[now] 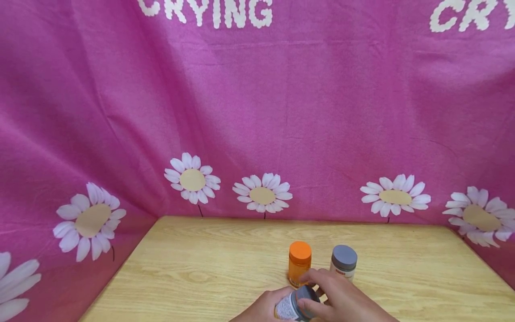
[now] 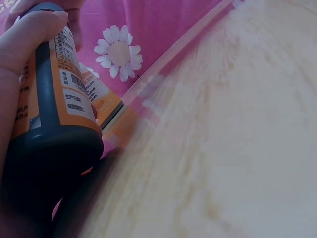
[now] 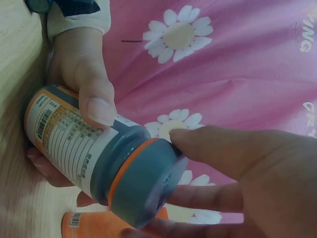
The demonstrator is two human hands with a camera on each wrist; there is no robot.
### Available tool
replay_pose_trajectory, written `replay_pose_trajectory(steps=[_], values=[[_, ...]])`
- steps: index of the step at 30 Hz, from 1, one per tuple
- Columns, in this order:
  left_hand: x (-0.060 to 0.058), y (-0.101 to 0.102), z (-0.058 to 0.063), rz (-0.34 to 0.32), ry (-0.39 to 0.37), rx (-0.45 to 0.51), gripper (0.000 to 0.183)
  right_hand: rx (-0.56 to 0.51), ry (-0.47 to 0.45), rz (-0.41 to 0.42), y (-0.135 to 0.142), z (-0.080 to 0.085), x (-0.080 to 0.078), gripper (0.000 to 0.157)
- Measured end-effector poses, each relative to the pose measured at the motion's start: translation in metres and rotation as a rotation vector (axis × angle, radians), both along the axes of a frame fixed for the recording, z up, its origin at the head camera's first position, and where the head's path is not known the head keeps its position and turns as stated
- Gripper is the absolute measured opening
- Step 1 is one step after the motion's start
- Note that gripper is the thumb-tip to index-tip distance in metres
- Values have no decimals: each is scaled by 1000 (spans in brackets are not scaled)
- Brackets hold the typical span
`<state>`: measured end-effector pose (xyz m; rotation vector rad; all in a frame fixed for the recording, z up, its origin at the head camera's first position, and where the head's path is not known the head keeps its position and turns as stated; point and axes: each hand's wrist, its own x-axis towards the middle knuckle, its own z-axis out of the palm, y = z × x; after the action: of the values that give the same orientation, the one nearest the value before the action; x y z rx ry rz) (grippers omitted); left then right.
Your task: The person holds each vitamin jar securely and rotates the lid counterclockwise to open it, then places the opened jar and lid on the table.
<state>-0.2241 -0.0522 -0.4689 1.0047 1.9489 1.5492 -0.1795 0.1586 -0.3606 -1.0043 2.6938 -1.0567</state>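
My left hand (image 1: 262, 307) grips a supplement bottle (image 3: 72, 139) by its body, tilted over the table. Its label is white and orange, with a barcode and a printed chart, and its shoulder is dark grey-green. The bottle's cap (image 3: 148, 181) is the same dark colour, with an orange band at its lower edge. My right hand (image 1: 342, 296) holds this cap, thumb on one side and fingers on the other. The left wrist view shows the dark base of the bottle and the left thumb (image 2: 42, 27) along its side.
Just beyond the hands an orange bottle (image 1: 299, 266) stands upright on the wooden table (image 1: 193, 268). To its right is a white bottle with a grey cap (image 1: 344, 257), partly behind my right hand. A pink cloth (image 1: 281, 112) with daisies hangs behind and beside the table.
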Motion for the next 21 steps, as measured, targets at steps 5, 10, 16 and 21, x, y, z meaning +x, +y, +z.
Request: replay_pose_trajectory(steps=[5,10,16,21], values=[[1,0,1,5,22,6,42,29,-78,-25,2,2,0,37],[1,0,0,-1,14,12,41,15,-127,-32,2,4,1,38],[1,0,-3,1,30,23,42,17,-56,2,3,3,2,39],[2,0,-2,-9,-7,28,43,27,73,39,4,1,2,36]])
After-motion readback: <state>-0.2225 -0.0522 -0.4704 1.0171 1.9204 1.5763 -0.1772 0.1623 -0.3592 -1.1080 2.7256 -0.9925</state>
